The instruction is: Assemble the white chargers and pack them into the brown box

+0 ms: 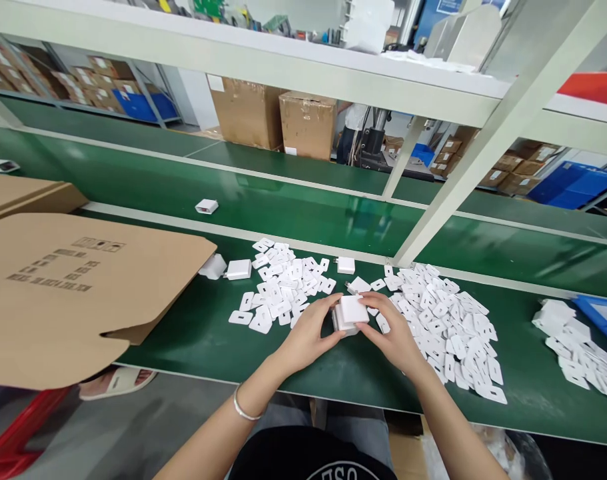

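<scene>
Between my two hands, just above the green bench, are white power adapters [354, 309]. At least two blocks seem to be pressed together there, one partly behind the other. My left hand [310, 333] grips them from the left, thumb below and fingers on the far side. From the right, my right hand [392, 337] pinches the front block between thumb and fingers. Just beyond my fingers lies another white adapter [359, 286] with its prongs showing, and a further adapter [346, 265] rests behind it. Flat white cover plates [283, 287] are heaped to the left, with a larger heap of plates [438, 320] on the right.
A brown cardboard box [148, 267] with open flaps covers the left of the bench [198, 353]. One adapter [206, 207] sits on the green belt behind. A slanted white post [463, 180] rises behind the right heap. A blue tray [600, 320] is at far right.
</scene>
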Demonstrator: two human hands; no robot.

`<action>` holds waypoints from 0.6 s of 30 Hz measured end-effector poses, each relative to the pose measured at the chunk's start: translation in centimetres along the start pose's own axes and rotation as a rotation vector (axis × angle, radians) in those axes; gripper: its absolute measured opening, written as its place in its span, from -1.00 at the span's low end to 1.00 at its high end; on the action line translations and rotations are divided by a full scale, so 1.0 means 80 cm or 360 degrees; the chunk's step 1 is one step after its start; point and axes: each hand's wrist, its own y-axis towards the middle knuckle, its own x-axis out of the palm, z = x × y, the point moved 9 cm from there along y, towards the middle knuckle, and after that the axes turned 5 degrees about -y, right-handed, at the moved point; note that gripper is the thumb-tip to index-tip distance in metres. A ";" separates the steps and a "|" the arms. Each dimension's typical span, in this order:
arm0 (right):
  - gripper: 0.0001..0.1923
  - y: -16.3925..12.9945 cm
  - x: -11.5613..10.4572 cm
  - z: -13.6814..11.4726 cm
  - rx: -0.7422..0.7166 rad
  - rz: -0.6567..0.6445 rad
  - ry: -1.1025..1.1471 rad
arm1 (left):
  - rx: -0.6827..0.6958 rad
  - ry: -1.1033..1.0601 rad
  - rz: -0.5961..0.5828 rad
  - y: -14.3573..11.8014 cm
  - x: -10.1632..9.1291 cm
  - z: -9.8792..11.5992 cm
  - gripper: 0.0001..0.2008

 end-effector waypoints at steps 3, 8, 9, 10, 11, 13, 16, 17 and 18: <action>-0.69 0.000 0.002 0.008 0.0001 0.0046 0.0123 | 0.0005 -0.0069 -0.0003 0.003 -0.002 0.004 -0.37; -0.53 0.000 0.016 0.026 0.0047 0.0003 0.0506 | -0.0007 -0.0155 0.0098 0.009 -0.008 0.003 -0.57; -0.50 0.001 0.019 0.029 0.0058 -0.0012 0.0560 | 0.0005 -0.0183 0.0113 0.010 -0.008 0.004 -0.58; -0.48 0.002 0.020 0.032 0.0065 -0.0021 0.0595 | 0.0019 -0.0210 0.0123 0.011 -0.008 0.004 -0.59; -0.49 0.003 0.020 0.034 0.0068 -0.0024 0.0614 | 0.0035 -0.0232 0.0132 0.012 -0.007 0.005 -0.60; -0.51 0.006 0.019 0.037 0.0071 -0.0015 0.0626 | 0.0067 -0.0257 0.0157 0.013 -0.007 0.006 -0.61; -0.53 0.009 0.016 0.037 0.0054 -0.0008 0.0654 | 0.0078 -0.0266 0.0183 0.014 -0.007 0.006 -0.62; -0.54 0.010 0.016 0.037 0.0043 -0.0013 0.0669 | 0.0080 -0.0263 0.0191 0.014 -0.007 0.006 -0.63; -0.55 0.010 0.016 0.036 0.0032 -0.0019 0.0680 | 0.0082 -0.0259 0.0192 0.014 -0.007 0.006 -0.63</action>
